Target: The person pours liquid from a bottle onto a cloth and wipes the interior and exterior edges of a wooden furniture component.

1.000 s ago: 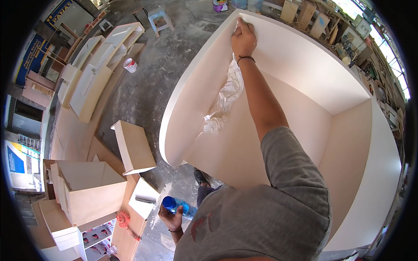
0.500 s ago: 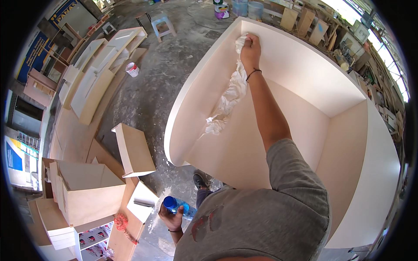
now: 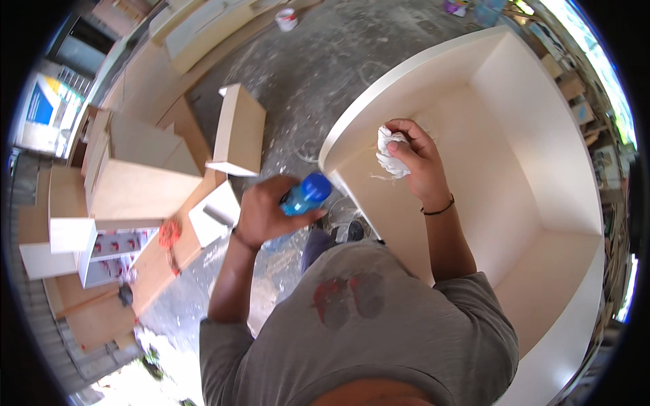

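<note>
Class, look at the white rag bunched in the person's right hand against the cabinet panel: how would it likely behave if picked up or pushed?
The white rag looks floppy: it crumples into folds under the right hand. It is probably light, since the fingers alone bunch it. Pushed along the smooth cabinet panel, it would likely slide and deform rather than roll.

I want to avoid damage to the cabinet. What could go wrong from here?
The blue bottle in the left hand is tilted beside the white cabinet edge; it might drip on the floor. The right hand holds a bunched white rag with loose threads, which may leave lint on the panel.
</note>
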Tool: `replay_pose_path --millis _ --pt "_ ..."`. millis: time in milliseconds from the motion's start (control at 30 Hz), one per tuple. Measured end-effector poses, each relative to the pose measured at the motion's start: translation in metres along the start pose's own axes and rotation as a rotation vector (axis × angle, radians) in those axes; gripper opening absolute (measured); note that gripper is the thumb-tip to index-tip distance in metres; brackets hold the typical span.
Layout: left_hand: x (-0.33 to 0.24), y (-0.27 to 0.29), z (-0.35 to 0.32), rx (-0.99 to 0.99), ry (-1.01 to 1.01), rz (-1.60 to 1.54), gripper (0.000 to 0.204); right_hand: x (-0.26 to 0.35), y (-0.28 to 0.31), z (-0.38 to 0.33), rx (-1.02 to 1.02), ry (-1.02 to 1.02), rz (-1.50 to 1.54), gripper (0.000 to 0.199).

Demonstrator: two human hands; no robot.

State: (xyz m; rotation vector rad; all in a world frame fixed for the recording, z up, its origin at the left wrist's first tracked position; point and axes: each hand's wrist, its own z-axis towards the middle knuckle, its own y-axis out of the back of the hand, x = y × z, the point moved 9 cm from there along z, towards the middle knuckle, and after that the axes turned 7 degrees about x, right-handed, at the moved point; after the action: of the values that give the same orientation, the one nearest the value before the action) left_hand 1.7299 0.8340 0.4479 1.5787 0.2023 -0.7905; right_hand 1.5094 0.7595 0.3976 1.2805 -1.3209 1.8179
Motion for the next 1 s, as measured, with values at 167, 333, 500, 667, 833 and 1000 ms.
replay_pose_path --millis 167,333,500,667,833,1000 --pt "-0.024 0.002 0.014 0.117 0.002 0.127 0.046 -0.017 -0.035 -0.025 0.134 -0.043 -0.301 0.021" --pt "-0.027 -0.006 0.015 0.205 0.018 0.215 0.046 -0.026 -0.053 -0.037 0.195 0.085 -0.417 0.023" --pt "-0.025 -0.017 0.020 0.338 0.032 0.329 0.048 -0.054 -0.047 -0.047 0.146 -0.095 -0.300 0.024" --pt "-0.033 -0.014 0.020 0.301 -0.019 0.374 0.046 -0.074 -0.047 -0.054 0.111 -0.179 -0.147 0.025" --pt "-0.032 -0.015 0.019 0.305 -0.006 0.393 0.046 -0.070 -0.048 -0.056 0.109 -0.163 -0.132 0.025" --pt "-0.031 -0.020 0.023 0.327 0.050 0.325 0.046 -0.064 -0.038 -0.055 0.047 -0.084 -0.076 0.022"
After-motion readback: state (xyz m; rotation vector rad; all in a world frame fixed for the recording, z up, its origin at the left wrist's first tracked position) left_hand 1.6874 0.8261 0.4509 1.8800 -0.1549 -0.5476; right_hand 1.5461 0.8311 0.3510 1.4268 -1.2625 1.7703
